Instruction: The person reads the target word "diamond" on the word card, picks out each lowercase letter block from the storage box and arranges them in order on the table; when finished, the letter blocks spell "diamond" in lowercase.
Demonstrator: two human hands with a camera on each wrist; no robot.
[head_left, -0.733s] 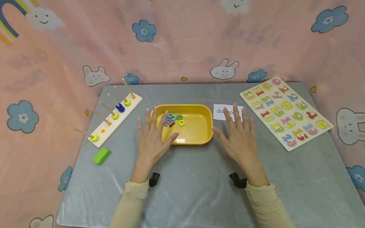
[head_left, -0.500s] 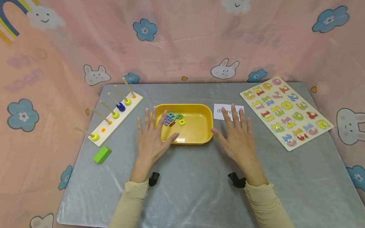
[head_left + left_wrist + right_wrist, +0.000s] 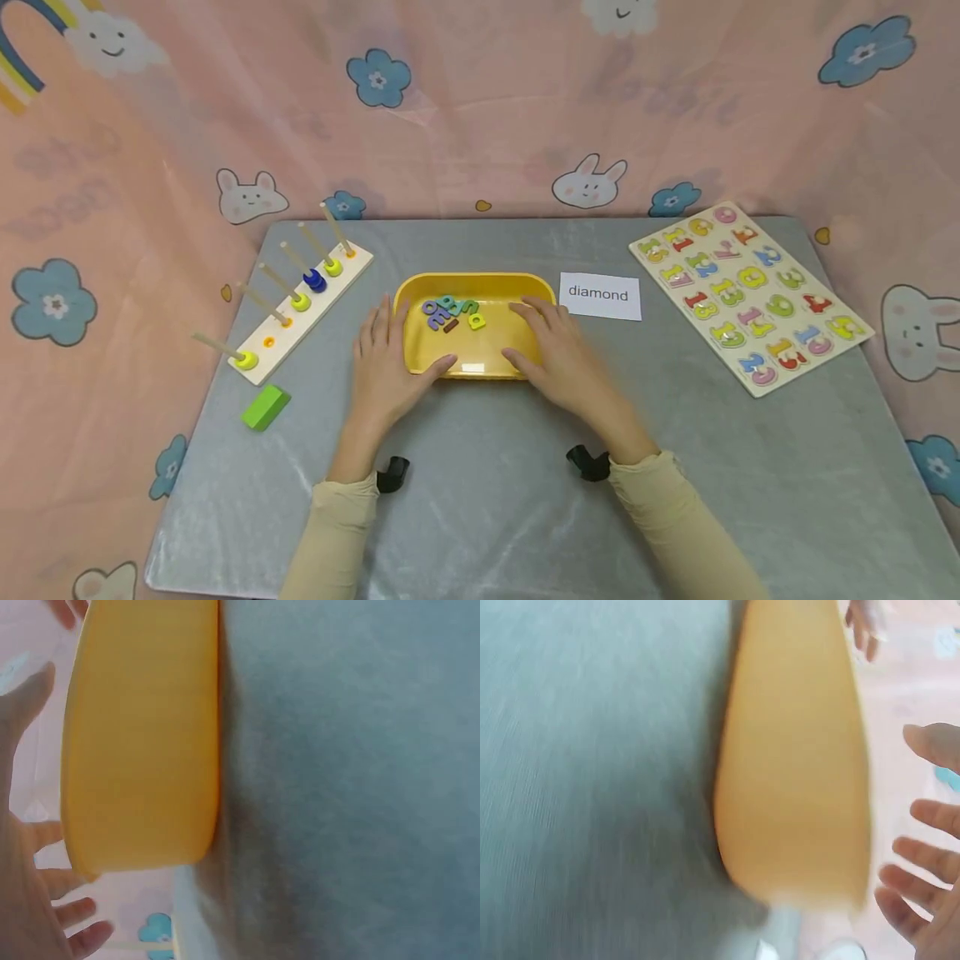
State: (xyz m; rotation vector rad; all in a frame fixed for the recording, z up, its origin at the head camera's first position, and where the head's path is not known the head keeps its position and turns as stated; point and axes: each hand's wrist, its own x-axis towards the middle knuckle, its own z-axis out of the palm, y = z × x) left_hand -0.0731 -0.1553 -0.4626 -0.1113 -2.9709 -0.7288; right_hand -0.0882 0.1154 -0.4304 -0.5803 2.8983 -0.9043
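A yellow tray [image 3: 498, 333] sits mid-table, holding several small coloured letters: a yellow-green one [image 3: 476, 322], a green n [image 3: 470, 307], a purple m [image 3: 437, 320] and a dark red bar [image 3: 450, 327] among them. My left hand [image 3: 382, 367] is at the tray's left end, thumb over the near rim; in the left wrist view its spread fingers reach around the tray's corner. Over the right end hovers my right hand [image 3: 566, 358], fingers slightly bent. The right wrist view shows a gap between its fingertips [image 3: 909, 847] and the tray wall [image 3: 795, 772].
A white card [image 3: 601, 296] printed "diamond" lies right of the tray. Farther right is a number puzzle board [image 3: 738, 296]. On the left stand a peg board [image 3: 288, 337] with yellow and blue rings and a green block [image 3: 266, 407]. A pink patterned curtain [image 3: 480, 125] hangs behind.
My right hand has moved left from beside the card to over the tray's right end, uncovering the word. The left hand has shifted slightly left and down, baring the letters.
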